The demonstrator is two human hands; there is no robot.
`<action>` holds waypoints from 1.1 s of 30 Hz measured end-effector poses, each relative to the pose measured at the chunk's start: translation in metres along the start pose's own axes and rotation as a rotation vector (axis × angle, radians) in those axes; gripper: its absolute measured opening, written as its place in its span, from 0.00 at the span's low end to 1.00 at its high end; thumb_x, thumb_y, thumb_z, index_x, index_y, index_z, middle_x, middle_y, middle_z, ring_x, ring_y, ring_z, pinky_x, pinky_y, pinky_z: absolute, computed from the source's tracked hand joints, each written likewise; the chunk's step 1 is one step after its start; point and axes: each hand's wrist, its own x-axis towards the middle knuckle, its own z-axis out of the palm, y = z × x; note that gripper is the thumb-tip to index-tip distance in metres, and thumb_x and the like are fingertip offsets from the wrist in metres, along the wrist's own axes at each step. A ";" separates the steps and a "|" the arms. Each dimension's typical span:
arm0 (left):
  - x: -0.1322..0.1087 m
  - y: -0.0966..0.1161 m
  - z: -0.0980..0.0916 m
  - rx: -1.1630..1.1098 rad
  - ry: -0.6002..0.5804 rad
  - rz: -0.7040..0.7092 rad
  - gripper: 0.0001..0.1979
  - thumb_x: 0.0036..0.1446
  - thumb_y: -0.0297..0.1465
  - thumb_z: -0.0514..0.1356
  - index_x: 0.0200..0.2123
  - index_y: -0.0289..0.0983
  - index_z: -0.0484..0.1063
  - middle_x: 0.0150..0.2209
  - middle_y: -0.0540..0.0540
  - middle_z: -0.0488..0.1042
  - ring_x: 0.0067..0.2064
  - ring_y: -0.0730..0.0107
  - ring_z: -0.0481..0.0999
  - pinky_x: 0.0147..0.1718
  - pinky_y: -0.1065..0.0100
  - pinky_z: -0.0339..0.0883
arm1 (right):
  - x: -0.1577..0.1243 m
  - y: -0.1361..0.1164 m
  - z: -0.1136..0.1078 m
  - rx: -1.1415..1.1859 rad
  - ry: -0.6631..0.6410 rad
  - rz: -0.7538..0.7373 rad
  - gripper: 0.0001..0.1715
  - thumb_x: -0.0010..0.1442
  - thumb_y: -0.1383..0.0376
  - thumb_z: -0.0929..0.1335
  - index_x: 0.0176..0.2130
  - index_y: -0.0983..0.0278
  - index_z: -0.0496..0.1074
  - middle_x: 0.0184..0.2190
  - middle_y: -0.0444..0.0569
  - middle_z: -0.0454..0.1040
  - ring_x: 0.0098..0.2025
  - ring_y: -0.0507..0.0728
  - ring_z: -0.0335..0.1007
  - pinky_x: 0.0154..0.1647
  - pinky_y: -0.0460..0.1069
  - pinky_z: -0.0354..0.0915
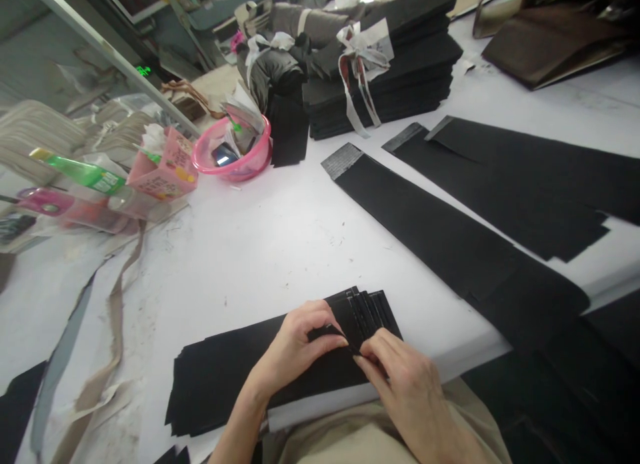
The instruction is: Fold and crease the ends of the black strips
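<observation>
The left hand (305, 337) and right hand (403, 371) are bare, with slender fingers and slim wrists. The forearms (245, 407) are bare as far as they show, widening away from the wrists. Past the near edge of the bench (250, 244) lies plain beige clothing (345, 441), softly creased; which garment, I cannot tell.

The black strips (225, 371) look matt, the tabletop (265, 251) smooth, the basin (256, 162) glossy plastic.

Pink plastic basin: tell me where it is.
In the head view, the pink plastic basin stands upper left of centre on the white tabletop, between the pink printed box and the black bundle.
</observation>
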 end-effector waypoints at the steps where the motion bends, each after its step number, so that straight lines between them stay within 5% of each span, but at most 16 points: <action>1: 0.001 0.004 -0.004 0.006 -0.033 0.010 0.05 0.60 0.32 0.63 0.31 0.39 0.73 0.33 0.49 0.73 0.38 0.66 0.73 0.43 0.65 0.67 | 0.000 -0.001 0.000 0.022 -0.006 -0.009 0.07 0.65 0.71 0.65 0.35 0.61 0.67 0.32 0.43 0.69 0.33 0.55 0.66 0.33 0.50 0.56; 11: -0.004 0.012 -0.017 0.065 -0.035 0.026 0.05 0.63 0.31 0.59 0.34 0.38 0.71 0.35 0.46 0.73 0.41 0.65 0.72 0.43 0.65 0.65 | 0.002 -0.001 -0.004 0.273 -0.121 -0.010 0.06 0.65 0.63 0.68 0.44 0.57 0.70 0.37 0.41 0.73 0.37 0.54 0.71 0.38 0.48 0.62; 18: 0.005 0.019 -0.022 0.110 -0.039 0.001 0.05 0.66 0.28 0.56 0.36 0.38 0.71 0.35 0.49 0.72 0.38 0.69 0.70 0.40 0.68 0.62 | 0.022 -0.002 0.012 0.301 -0.016 -0.025 0.08 0.69 0.65 0.62 0.37 0.61 0.69 0.31 0.42 0.72 0.31 0.53 0.69 0.32 0.47 0.59; 24: 0.035 0.004 -0.039 0.279 0.258 -0.021 0.02 0.63 0.28 0.60 0.40 0.40 0.70 0.38 0.51 0.74 0.41 0.68 0.72 0.44 0.68 0.65 | 0.082 -0.008 0.012 0.101 -0.044 -0.046 0.14 0.70 0.63 0.61 0.32 0.61 0.67 0.24 0.39 0.70 0.25 0.51 0.66 0.26 0.45 0.58; 29: 0.045 -0.022 -0.019 0.469 0.594 -0.044 0.19 0.60 0.23 0.61 0.53 0.36 0.65 0.51 0.41 0.67 0.54 0.57 0.66 0.55 0.55 0.62 | 0.133 0.004 0.022 -0.128 0.002 -0.114 0.07 0.65 0.68 0.66 0.32 0.63 0.69 0.28 0.45 0.73 0.28 0.56 0.70 0.28 0.47 0.59; 33: 0.033 -0.044 0.011 0.618 0.456 -0.021 0.15 0.61 0.22 0.57 0.52 0.37 0.67 0.50 0.43 0.69 0.52 0.58 0.68 0.51 0.56 0.67 | 0.146 0.017 0.024 -0.253 -0.010 -0.187 0.03 0.63 0.70 0.68 0.36 0.63 0.70 0.33 0.47 0.74 0.31 0.58 0.72 0.28 0.48 0.61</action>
